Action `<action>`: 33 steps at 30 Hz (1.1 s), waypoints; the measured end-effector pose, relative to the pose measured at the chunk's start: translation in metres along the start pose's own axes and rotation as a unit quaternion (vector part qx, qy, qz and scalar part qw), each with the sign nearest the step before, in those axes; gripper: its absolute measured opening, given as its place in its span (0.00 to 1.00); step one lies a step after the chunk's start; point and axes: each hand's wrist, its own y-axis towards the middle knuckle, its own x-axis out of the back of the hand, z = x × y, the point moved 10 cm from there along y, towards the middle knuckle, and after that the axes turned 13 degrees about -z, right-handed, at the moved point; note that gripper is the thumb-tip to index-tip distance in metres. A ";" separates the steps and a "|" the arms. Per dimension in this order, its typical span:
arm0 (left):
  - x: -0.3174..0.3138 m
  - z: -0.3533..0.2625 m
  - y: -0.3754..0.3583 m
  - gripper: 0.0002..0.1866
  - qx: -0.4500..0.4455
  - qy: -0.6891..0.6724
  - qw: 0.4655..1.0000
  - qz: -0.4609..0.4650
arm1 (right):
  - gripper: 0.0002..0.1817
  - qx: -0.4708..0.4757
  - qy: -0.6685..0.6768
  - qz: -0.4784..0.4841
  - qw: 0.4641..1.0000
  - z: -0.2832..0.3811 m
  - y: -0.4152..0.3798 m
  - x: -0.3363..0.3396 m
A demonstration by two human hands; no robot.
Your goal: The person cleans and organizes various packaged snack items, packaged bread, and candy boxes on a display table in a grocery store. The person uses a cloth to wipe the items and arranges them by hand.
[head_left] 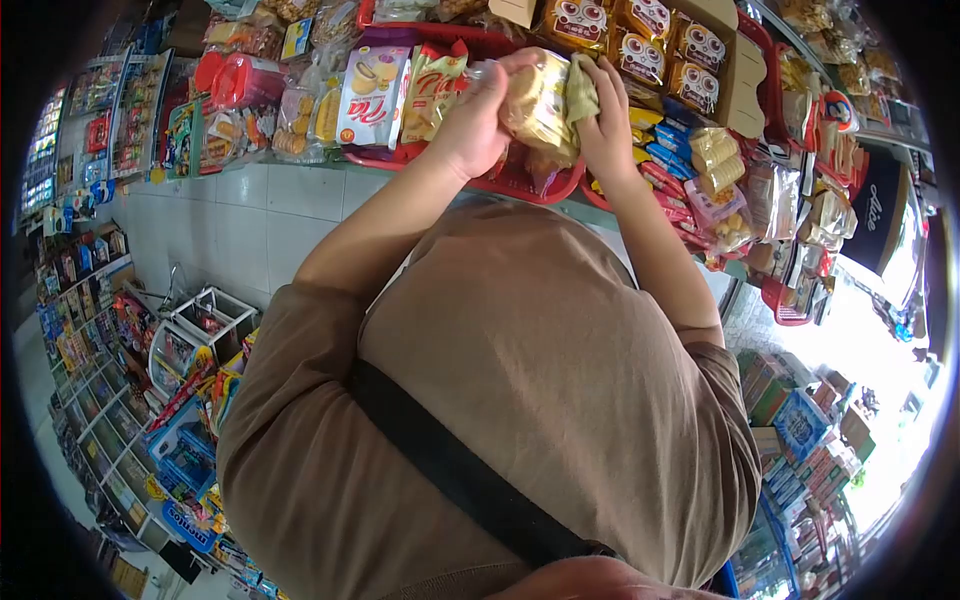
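Observation:
My left hand [478, 122] grips a clear-and-yellow snack pack [538, 105], its thumb and fingers around the left side. Against the pack's right side my right hand [606, 125] presses a pale green cloth [581, 92], bunched under its fingers. Both hands are above a red plastic basket [570, 188]. Just left of the pack stand a red-and-cream snack bag [432, 92] and a white-and-purple Pia pack [374, 98]. What the pack holds is hard to make out.
A cardboard box [745, 85] of brown packets with cartoon eyes [642, 55] stands behind my right hand. Blue packets [672, 163] and a roll of round biscuits [718, 160] lie to the right. Left are a red-lidded tub [245, 82] and bagged snacks. Tiled floor [240, 225] lies below.

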 end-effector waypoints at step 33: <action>-0.026 0.031 -0.011 0.34 -0.032 0.282 0.939 -0.194 | 0.32 -0.487 0.597 0.126 0.625 -0.071 -0.059 0.032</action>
